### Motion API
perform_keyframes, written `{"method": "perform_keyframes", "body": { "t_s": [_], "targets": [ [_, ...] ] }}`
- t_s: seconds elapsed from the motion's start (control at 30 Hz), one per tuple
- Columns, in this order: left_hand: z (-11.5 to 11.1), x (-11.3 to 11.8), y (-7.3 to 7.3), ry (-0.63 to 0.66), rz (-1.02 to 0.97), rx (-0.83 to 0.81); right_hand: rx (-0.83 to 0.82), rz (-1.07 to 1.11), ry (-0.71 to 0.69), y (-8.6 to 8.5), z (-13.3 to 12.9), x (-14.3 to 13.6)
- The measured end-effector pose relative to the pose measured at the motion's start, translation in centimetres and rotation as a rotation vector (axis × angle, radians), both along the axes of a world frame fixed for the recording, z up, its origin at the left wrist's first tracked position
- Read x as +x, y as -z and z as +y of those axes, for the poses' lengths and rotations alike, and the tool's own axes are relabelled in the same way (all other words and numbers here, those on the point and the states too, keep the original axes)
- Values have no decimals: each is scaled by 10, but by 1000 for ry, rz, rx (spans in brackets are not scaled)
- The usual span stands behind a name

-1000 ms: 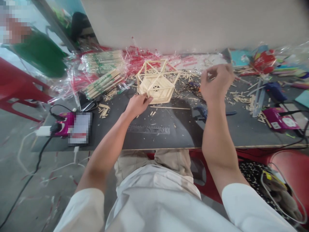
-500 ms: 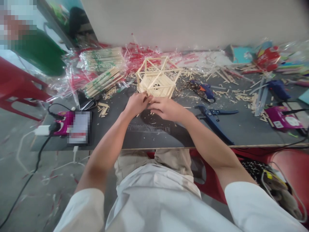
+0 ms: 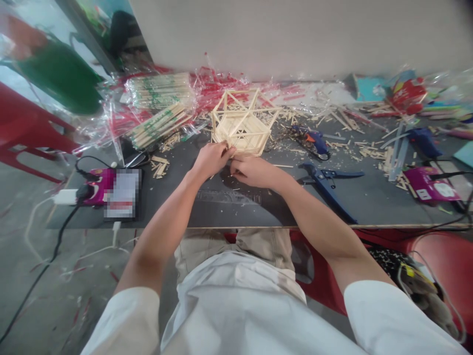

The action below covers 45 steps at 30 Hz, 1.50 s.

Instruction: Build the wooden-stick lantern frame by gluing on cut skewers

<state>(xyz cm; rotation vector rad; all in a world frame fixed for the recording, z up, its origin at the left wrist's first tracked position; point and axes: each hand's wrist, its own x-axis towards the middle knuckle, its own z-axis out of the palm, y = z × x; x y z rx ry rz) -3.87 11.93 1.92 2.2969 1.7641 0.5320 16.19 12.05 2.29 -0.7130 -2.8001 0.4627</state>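
A pale frame of glued wooden sticks (image 3: pixel 242 116), many-sided with an open top and a woven-looking base, stands on the dark table. My left hand (image 3: pixel 211 159) pinches the near left corner of this frame between thumb and fingers. Close to the frame's near edge lies my right hand (image 3: pixel 254 171), its fingers curled in. Whatever those fingers hold, if anything, is too small or hidden to make out. A clear ruler (image 3: pixel 229 197) lies flat on the table below both hands.
Blue cutters (image 3: pixel 327 187) and a blue glue gun (image 3: pixel 316 143) lie right of my hands. Bundled sticks (image 3: pixel 158 93) in plastic wrap are at the back left. A phone (image 3: pixel 122 195) rests beside a purple power strip (image 3: pixel 98 186). Stick scraps (image 3: pixel 159 166) litter the table.
My right hand has drawn slightly down from the frame's near corner, its fingers now more curled. The left hand stays at that corner.
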Motion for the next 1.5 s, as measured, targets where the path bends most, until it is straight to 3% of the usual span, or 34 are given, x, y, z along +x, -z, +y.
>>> {"method": "perform_keyframes", "body": {
  "t_s": [0.2,0.4,0.67,0.8,1.5],
  "targets": [
    [2,-2,4,19,-21,25,3,29,15,4,2,-2],
    [2,-3,5,28,-14,46,-31,224,51,2,6,3],
    [0,-2,0,37,-41,-14,236,561,433,-14,0,14],
    [1,-2,2,36,-54,6,290,633,531,-15,8,7],
    [-1,-1,2,49,-39,22,226,597,485,-9,20,-6]
  ]
}}
